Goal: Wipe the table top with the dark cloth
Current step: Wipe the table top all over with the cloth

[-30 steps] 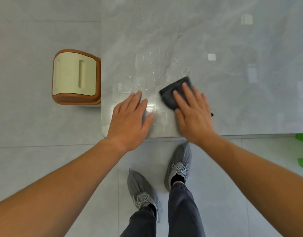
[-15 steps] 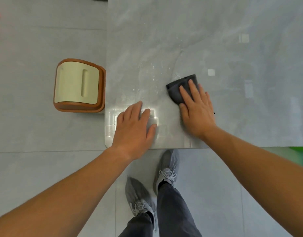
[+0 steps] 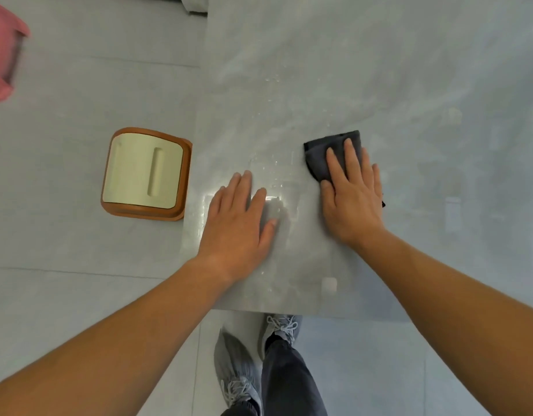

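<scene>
A folded dark grey cloth (image 3: 319,157) lies on the grey marbled table top (image 3: 364,70). My right hand (image 3: 354,193) presses flat on the cloth, fingers spread over it, and covers its near half. My left hand (image 3: 238,223) rests flat and empty on the table near its left edge, to the left of the cloth. Small water droplets (image 3: 271,163) glint on the surface between and beyond the two hands.
A stool with a cream seat and brown rim (image 3: 145,175) stands on the floor just left of the table's edge. A pink object (image 3: 2,58) sits at the far left. My shoes (image 3: 253,364) are below the table's near edge (image 3: 304,312).
My right hand has slid the cloth away from the near edge and a little to the right. The left hand stays flat on the table. The view has tilted, showing more table in front.
</scene>
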Motion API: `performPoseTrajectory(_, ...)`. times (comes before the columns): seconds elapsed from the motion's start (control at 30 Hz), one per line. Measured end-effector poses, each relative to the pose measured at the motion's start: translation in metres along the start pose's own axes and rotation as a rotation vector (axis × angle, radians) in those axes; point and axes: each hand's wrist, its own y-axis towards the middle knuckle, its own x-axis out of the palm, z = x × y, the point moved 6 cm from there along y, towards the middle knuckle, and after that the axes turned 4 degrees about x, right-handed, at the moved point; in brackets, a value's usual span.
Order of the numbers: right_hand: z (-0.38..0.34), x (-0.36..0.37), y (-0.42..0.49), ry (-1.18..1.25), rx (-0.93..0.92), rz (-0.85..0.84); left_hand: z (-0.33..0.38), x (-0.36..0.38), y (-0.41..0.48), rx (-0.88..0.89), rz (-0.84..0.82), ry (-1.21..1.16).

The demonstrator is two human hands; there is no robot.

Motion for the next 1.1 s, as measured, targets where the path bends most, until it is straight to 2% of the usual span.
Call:
performPoseTrajectory(0.1, -0.006, 0.0, 0.003, 0.003, -0.018, 0.024, 0.001, -0.005, 0.019, -0.033, -0.011, -0.011)
performPoseTrajectory(0.2, -0.005, 0.008, -0.015, -0.056, -0.241, -0.028, 0.004, -0.005, 0.03, -0.066, -0.038, -0.027)
performPoseTrajectory(0.27, 0.004, 0.006, -0.006, -0.088, -0.321, -0.074, 0.002, -0.005, 0.03, -0.074, -0.032, -0.02)
performPoseTrajectory(0.33, 0.009, -0.005, 0.023, -0.092, -0.297, -0.045, 0.001, -0.007, 0.029, -0.077, -0.029, -0.011)
performPoseTrajectory(0.43, 0.009, -0.022, 0.077, -0.015, -0.103, 0.005, 0.002, -0.018, 0.035, -0.083, -0.013, 0.002)
performPoseTrajectory(0.5, 0.004, -0.023, 0.09, 0.005, -0.037, 0.022, 0.006, -0.026, 0.044, -0.073, 0.011, 0.004)
performPoseTrajectory(0.67, 0.008, -0.016, 0.067, -0.093, -0.359, -0.043, 0.008, -0.032, 0.072, -0.072, -0.039, -0.003)
performPoseTrajectory(0.73, 0.016, -0.021, 0.081, -0.106, -0.392, -0.067, 0.007, -0.039, 0.089, -0.063, -0.033, 0.001)
performPoseTrajectory(0.8, 0.019, -0.032, 0.112, -0.093, -0.31, -0.024, 0.007, -0.047, 0.108, -0.056, -0.028, 0.007)
performPoseTrajectory(0.9, 0.014, -0.047, 0.168, 0.018, -0.06, 0.026, 0.004, -0.059, 0.14, -0.046, -0.028, 0.027)
performPoseTrajectory(0.97, 0.006, -0.049, 0.183, 0.051, 0.007, 0.033, 0.001, -0.066, 0.162, -0.037, -0.022, 0.034)
performPoseTrajectory(1.1, -0.006, -0.039, 0.153, -0.055, -0.268, 0.001, -0.008, -0.079, 0.195, -0.038, -0.019, 0.032)
